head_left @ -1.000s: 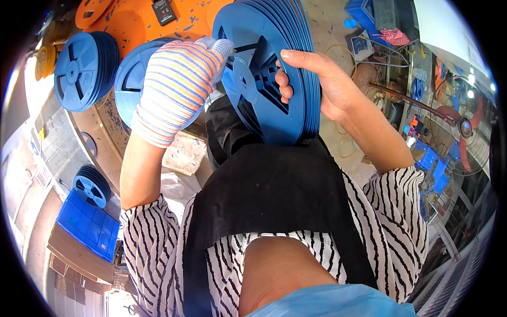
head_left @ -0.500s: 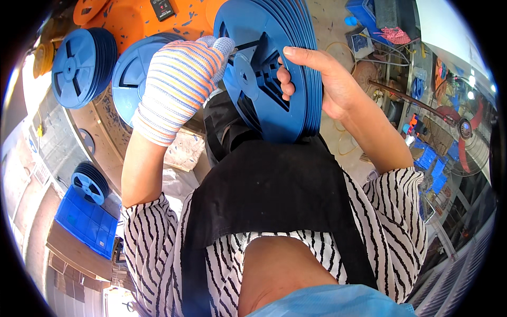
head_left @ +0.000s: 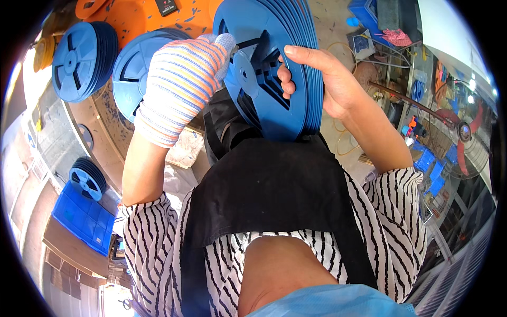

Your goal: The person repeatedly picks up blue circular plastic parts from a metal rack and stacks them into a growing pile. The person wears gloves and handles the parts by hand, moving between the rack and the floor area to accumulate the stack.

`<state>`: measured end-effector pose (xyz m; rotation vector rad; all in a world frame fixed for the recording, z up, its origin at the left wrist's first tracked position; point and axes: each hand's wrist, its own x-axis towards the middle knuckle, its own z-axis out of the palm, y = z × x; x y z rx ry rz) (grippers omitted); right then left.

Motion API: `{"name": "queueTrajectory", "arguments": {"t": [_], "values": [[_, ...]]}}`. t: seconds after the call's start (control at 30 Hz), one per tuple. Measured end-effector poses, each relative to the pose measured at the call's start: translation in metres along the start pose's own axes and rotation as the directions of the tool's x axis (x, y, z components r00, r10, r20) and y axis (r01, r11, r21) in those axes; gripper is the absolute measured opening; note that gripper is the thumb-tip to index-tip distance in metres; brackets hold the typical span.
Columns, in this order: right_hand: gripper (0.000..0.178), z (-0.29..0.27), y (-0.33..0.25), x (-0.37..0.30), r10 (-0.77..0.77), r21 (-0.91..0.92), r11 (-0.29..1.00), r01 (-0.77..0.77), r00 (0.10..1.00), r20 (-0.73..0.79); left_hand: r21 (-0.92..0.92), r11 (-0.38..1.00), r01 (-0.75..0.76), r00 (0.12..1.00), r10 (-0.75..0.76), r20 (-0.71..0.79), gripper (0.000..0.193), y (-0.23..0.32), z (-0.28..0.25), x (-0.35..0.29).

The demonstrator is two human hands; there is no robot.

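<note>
A thick stack of blue plastic reels (head_left: 288,120) stands tilted against my lap, its round hub and cut-out windows facing left. My bare right hand (head_left: 330,79) grips this stack, with fingers through a window of the front reel and the thumb along its face. My left hand (head_left: 182,87), in a striped knit glove, is closed in a pinch beside the front reel's hub. A tiny bit of something shows at its fingertips, too small to name. Behind the glove, a second stack of blue reels (head_left: 129,74) is partly hidden.
Another blue reel stack (head_left: 74,61) stands at the far left. Dark blue scraps litter the orange surface (head_left: 142,24), where a small black box (head_left: 166,6) lies. Lower left, more reels (head_left: 87,179) rest by a blue crate (head_left: 82,216). A fan (head_left: 465,132) stands at right.
My gloved left hand has shifted very slightly at the hub. My right hand keeps its hold, and the reel stack stays almost still. The view has tilted a little.
</note>
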<state>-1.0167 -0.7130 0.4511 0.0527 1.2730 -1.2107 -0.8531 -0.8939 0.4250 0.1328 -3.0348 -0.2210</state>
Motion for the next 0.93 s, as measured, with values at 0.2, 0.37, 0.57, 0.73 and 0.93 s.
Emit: {"name": "queueTrajectory", "arguments": {"t": [0.2, 0.37, 0.57, 0.73, 0.93], "values": [[0.032, -0.002, 0.003, 0.000, 0.006, 0.019, 1.000, -0.006, 1.000, 0.008, -0.217, 0.976, 0.030, 0.997, -0.045, -0.066, 0.031, -0.019, 0.055, -0.018], [0.033, 0.004, 0.002, -0.002, -0.009, -0.007, 1.000, 0.009, 1.000, 0.016, -0.289, 0.894, 0.342, 0.881, -0.199, 0.429, 0.053, -0.014, 0.039, -0.013], [0.034, 0.008, 0.004, -0.002, -0.022, -0.040, 0.999, 0.023, 1.000, 0.020, -0.347, 0.938, 0.026, 0.999, -0.040, -0.034, 0.051, -0.022, 0.066, -0.023], [0.035, 0.010, 0.006, -0.003, -0.012, -0.044, 0.999, 0.013, 1.000, 0.017, -0.124, 0.992, 0.005, 0.988, 0.015, 0.157, 0.052, 0.003, 0.009, 0.000], [0.035, 0.010, 0.001, -0.004, -0.014, -0.048, 0.999, 0.015, 1.000, 0.024, -0.015, 1.000, -0.003, 0.990, 0.005, 0.139, 0.053, 0.010, 0.007, -0.009]]}}
